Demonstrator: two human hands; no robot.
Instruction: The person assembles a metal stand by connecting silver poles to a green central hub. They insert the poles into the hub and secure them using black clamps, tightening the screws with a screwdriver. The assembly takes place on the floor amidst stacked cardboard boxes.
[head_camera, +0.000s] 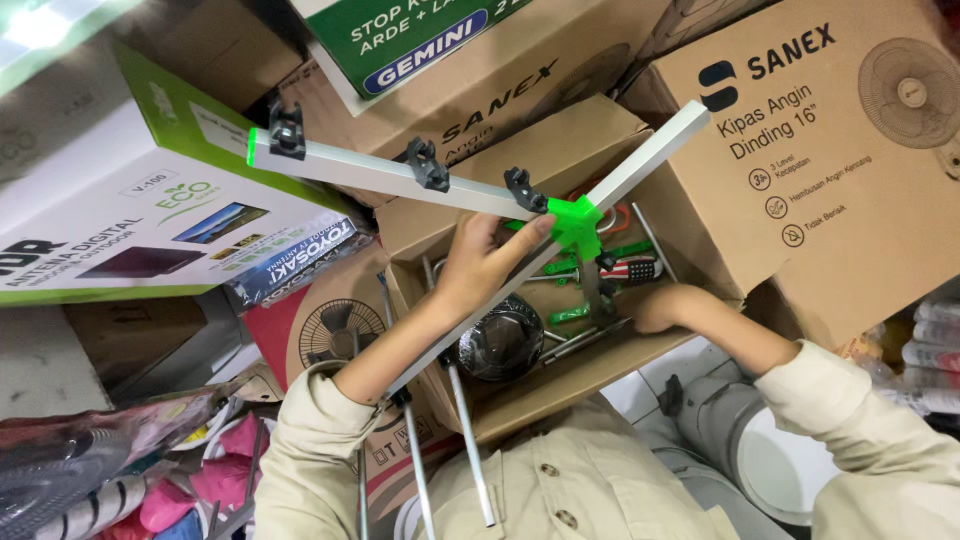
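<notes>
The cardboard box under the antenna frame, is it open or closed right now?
Open. The cardboard box has its flaps folded outward, and screwdrivers and a dark round part show inside it.

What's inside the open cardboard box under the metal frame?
Inside the open box: a round black part, screwdrivers, green pieces and thin metal rods. The frame and both hands cover the rest; the right hand reaches in.

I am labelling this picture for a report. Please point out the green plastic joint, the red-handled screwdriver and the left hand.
green plastic joint (576, 222), head view, on its flat middle face.
red-handled screwdriver (630, 269), head view, on its handle.
left hand (478, 262), head view, on the back of the hand.
</notes>
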